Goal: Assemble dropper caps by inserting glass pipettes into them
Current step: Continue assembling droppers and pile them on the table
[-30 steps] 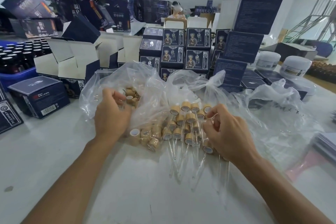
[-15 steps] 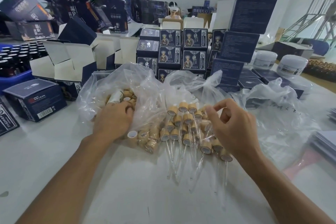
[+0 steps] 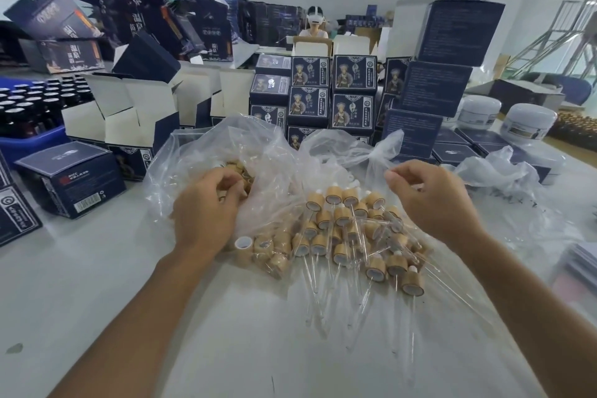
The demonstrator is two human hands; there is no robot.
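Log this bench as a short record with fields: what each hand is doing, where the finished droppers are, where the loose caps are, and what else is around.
left hand: reaching into the clear plastic bag, fingers curled among loose caps
right hand: raised above the pile, fingers curled, nothing plainly held
assembled droppers: heaped on the white table between the hands, glass pipettes pointing toward the camera
empty caps: a few beside the left wrist
background: dark blue boxes, white jars, dark bottles in a blue tray
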